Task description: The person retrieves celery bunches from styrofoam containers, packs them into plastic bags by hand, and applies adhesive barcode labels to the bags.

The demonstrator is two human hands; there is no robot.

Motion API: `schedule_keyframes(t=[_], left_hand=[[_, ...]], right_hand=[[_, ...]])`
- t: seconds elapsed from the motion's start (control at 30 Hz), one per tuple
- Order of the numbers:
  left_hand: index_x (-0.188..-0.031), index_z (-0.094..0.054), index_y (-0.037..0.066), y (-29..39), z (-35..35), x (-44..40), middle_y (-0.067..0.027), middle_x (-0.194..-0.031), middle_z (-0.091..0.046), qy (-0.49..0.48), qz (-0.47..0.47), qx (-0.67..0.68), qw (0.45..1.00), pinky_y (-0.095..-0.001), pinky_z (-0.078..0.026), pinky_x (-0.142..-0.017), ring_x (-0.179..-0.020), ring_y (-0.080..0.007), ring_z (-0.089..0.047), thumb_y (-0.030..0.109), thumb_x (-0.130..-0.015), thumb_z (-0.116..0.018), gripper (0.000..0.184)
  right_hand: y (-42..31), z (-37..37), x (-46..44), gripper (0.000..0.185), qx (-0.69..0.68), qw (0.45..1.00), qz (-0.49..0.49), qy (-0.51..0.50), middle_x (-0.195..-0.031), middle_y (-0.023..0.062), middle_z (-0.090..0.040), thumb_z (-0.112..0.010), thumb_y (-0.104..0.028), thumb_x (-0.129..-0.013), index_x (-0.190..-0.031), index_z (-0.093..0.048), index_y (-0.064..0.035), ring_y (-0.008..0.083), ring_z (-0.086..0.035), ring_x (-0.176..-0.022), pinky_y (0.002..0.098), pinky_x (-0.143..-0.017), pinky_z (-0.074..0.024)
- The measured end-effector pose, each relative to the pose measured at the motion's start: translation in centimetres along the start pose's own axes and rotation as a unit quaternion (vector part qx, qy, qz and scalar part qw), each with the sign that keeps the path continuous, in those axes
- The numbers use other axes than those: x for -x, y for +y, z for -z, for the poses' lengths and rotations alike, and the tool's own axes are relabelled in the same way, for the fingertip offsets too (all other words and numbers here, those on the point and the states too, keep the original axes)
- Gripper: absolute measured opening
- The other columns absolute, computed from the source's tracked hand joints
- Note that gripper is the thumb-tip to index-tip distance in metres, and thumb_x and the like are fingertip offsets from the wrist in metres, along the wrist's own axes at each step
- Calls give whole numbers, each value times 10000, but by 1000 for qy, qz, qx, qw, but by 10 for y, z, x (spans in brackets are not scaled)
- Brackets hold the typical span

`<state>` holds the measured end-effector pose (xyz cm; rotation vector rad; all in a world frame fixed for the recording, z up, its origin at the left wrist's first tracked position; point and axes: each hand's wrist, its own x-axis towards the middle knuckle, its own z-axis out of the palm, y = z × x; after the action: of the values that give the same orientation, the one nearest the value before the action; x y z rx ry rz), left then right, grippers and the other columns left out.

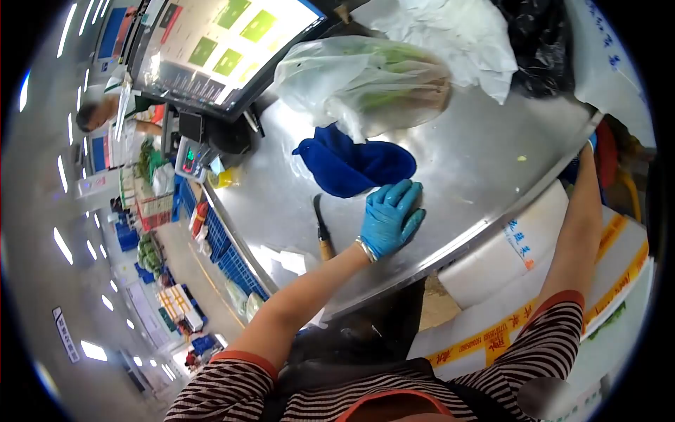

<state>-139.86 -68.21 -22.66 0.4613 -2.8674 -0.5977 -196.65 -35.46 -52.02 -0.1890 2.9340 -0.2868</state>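
Note:
My left hand point(391, 219), in a light blue glove, lies palm down on the metal table point(471, 162), fingers stretched out. Its fingertips are at the lower edge of a crumpled dark blue cloth point(358, 163); whether they touch it I cannot tell. Left of this hand lies a knife point(323, 228) with a dark curved blade and a wooden handle. Past the table's right edge reaches my right arm; only a sliver of blue glove on my right hand point(593, 141) shows, its fingers hidden. Above the cloth rests a clear plastic bag point(365, 81) with something green and brown inside.
A monitor point(225, 49) stands at the upper left, with a scale point(190, 158) below it. White plastic point(457, 35) and a black bag point(541, 49) lie at the back. White foam boxes point(506, 246) stand at the right. A person point(105, 112) is beyond the monitor.

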Motion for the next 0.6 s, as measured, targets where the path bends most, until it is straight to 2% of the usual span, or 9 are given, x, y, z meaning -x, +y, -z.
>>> schedule_keyframes(t=[0.17,0.27,0.3,0.37,0.43,0.47,0.53,0.57,0.6], left_hand=[[-1227,-580,61,0,2,1,-163,-1180,-560,-1,0,14,1000,-448,-442,-844,-969,-351,-562,229,-790,-694,482],[-1224,-581,56,0,2,4,-166,-1188,-557,9,-7,14,1000,-451,-442,-845,-980,-359,-554,234,-801,-686,471],[-1223,-581,56,0,2,4,-166,-1189,-556,16,-10,18,1000,-453,-442,-845,-980,-359,-554,235,-804,-684,467],[-1220,-581,54,1,4,9,-165,-1192,-555,33,-20,26,999,-456,-443,-843,-980,-361,-554,237,-809,-680,461],[-1226,-570,54,4,7,12,-163,-1194,-554,38,-16,40,998,-466,-423,-883,-1011,-368,-543,241,-826,-661,451],[-1231,-567,56,6,9,16,-163,-1197,-554,39,-13,45,998,-467,-417,-896,-1022,-370,-539,244,-829,-658,453],[-1254,-556,63,1,7,20,-163,-1227,-545,52,-17,52,997,-468,-397,-937,-1070,-374,-516,252,-836,-649,468],[-1256,-557,63,-1,8,23,-163,-1233,-542,51,-20,56,997,-466,-397,-942,-1075,-373,-512,259,-831,-656,478],[-1258,-557,64,-3,10,26,-163,-1239,-540,52,-22,62,996,-465,-397,-947,-1080,-373,-508,266,-826,-663,488]], right_hand=[[15,-30,-13,408,-60,995,53,61,-1010,104,-721,-420,-359,-996,-1013,-710,-73,287,-670,-906,392,-796,-505],[-26,6,35,371,130,972,171,-100,-1062,135,-698,-474,-343,-952,-1030,-708,-66,303,-661,-948,392,-819,-510],[-46,17,61,362,208,931,249,-170,-1080,145,-691,-492,-338,-938,-1036,-708,-63,308,-659,-963,392,-826,-511],[-86,38,128,351,326,795,426,-284,-1115,166,-675,-528,-327,-908,-1047,-706,-59,319,-653,-991,392,-841,-514],[-118,76,190,348,349,708,513,-337,-1150,186,-660,-565,-317,-879,-1059,-705,-54,330,-648,-1019,392,-856,-517],[-128,95,223,350,342,696,513,-368,-1167,196,-652,-583,-311,-865,-1064,-705,-51,335,-645,-1033,392,-864,-518],[-144,154,265,277,289,751,383,-454,-991,168,-698,-631,-262,-754,-899,-714,-42,284,-682,-923,370,-806,-538],[-165,205,305,239,253,806,273,-460,-921,153,-709,-625,-253,-740,-830,-712,-49,270,-698,-850,369,-758,-547],[-164,238,332,219,184,832,279,-443,-844,157,-695,-619,-248,-737,-783,-699,-50,284,-682,-745,379,-696,-540]])
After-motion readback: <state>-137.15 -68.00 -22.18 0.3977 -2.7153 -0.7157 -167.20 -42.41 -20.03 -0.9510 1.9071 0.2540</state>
